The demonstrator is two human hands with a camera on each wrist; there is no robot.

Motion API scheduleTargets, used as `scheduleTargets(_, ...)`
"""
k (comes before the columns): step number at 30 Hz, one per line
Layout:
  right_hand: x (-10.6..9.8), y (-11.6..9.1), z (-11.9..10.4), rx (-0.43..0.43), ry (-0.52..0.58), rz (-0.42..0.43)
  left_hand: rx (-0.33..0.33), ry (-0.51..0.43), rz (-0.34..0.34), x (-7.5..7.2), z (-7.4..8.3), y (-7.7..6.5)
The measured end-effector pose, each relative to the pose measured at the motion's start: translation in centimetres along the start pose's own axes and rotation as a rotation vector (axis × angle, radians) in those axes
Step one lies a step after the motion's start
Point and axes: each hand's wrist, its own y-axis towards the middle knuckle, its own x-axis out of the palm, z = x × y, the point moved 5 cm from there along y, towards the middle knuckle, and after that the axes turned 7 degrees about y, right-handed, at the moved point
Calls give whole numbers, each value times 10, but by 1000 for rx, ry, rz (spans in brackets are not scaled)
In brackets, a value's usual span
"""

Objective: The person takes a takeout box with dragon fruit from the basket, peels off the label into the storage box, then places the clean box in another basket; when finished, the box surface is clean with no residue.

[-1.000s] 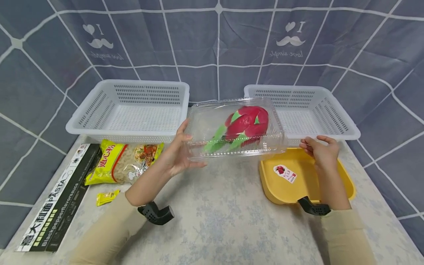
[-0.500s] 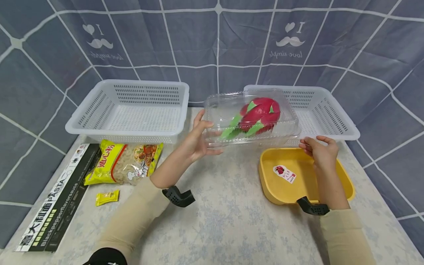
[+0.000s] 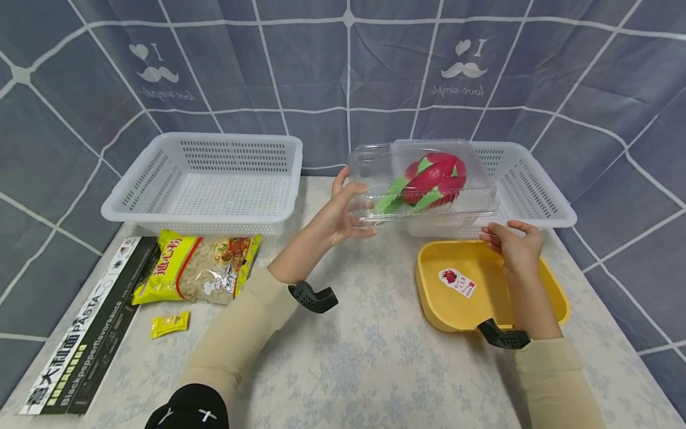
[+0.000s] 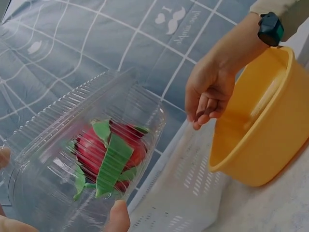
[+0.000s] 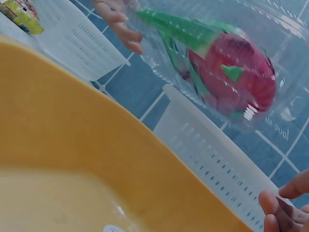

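My left hand (image 3: 339, 215) grips the left end of a clear plastic clamshell box (image 3: 471, 205), raised off the table. Inside the box lies a red dragon fruit (image 3: 436, 179) with green scales, also seen through the lid in both wrist views. The box hangs over the front left part of the right white basket (image 3: 536, 205) and partly covers it. Above the back right of a yellow basin (image 3: 445, 313), my right hand (image 3: 518, 250) hovers with loosely curled fingers. In the left wrist view that right hand (image 4: 210, 92) shows nothing in it.
Another white basket (image 3: 230, 223) stands at the back left. Before it lie a yellow bag of pasta (image 3: 198, 268), a small yellow packet (image 3: 170, 324) and a long black pasta box (image 3: 93, 339). A tiled-pattern cloth (image 3: 321, 71) closes off the back.
My left hand has carried the clamshell box with the dragon fruit rightward and slightly back, from between the baskets to over the right one. The right hand stays nearly where it was.
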Motion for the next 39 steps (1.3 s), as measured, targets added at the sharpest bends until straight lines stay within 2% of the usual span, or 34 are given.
scheduleTargets(18, -2, 2, -2, -25, 25, -6, -74, 51, 31, 47, -3, 39)
scheduleTargets(28, 3, 1, 1, -29, -27, -8, -87, 90, 73, 56, -6, 62)
scheduleTargets(39, 3, 0, -1, -23, -5, 5, -60, 190, 48, 78, -8, 86)
